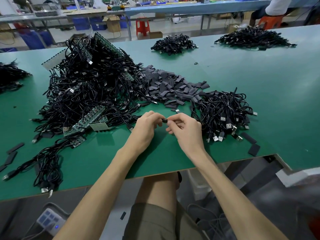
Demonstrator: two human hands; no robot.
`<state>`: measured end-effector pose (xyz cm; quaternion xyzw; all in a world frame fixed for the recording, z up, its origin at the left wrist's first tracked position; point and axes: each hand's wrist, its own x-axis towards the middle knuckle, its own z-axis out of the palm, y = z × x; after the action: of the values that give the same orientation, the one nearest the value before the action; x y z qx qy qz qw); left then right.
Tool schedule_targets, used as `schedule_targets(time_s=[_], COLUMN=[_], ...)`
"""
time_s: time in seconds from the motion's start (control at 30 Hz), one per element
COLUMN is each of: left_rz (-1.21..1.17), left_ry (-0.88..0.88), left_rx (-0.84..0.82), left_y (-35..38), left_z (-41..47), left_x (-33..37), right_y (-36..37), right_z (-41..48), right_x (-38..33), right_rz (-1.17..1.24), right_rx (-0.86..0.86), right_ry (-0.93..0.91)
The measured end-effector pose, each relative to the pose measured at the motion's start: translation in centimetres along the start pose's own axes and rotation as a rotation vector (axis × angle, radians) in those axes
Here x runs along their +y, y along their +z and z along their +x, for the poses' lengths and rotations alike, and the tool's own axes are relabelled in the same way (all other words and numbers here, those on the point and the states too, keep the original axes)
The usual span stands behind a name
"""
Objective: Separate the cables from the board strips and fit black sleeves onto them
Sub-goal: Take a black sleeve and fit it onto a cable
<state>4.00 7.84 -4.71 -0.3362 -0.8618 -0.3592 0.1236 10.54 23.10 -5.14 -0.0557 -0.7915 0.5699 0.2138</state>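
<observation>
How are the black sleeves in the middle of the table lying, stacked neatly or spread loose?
Spread loose: the black sleeves lie jumbled at all angles in a low heap on the green table.

Wide green surface (pixel 259 80) filled the foreground, long blue bench (pixel 190 7) ran behind it, red stool (pixel 142 26) and orange stool (pixel 270 20) stood on pale floor (pixel 181 26), blue crates (pixel 81 23) and cardboard box (pixel 113 24) sat beneath, white power strip (pixel 50 220) lay near the feet.
</observation>
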Motion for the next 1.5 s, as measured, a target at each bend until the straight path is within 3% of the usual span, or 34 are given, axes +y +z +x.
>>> schedule_targets(time_s=[0.17, 0.5, 1.1, 1.5], left_rz=[-0.188, -0.356, -0.2, -0.28], left_ry=[-0.13, -0.191, -0.157, -0.186], left_rx=[0.061, 0.048, -0.027, -0.074], left_y=[0.1, 0.1, 0.1, 0.0], left_z=[0.1, -0.1, -0.2, -0.1], left_x=[-0.3, -0.2, 0.1, 0.0], right_y=[0.6, 0.2, 0.5, 0.3], right_z=[-0.1, -0.2, -0.5, -0.6], right_x=[-0.2, -0.3, -0.2, -0.3], right_rz=[-0.134, -0.134, -0.216, -0.16], right_rx=[-0.038, -0.014, -0.066, -0.048], right_ry=[-0.105, -0.094, -0.125, -0.086])
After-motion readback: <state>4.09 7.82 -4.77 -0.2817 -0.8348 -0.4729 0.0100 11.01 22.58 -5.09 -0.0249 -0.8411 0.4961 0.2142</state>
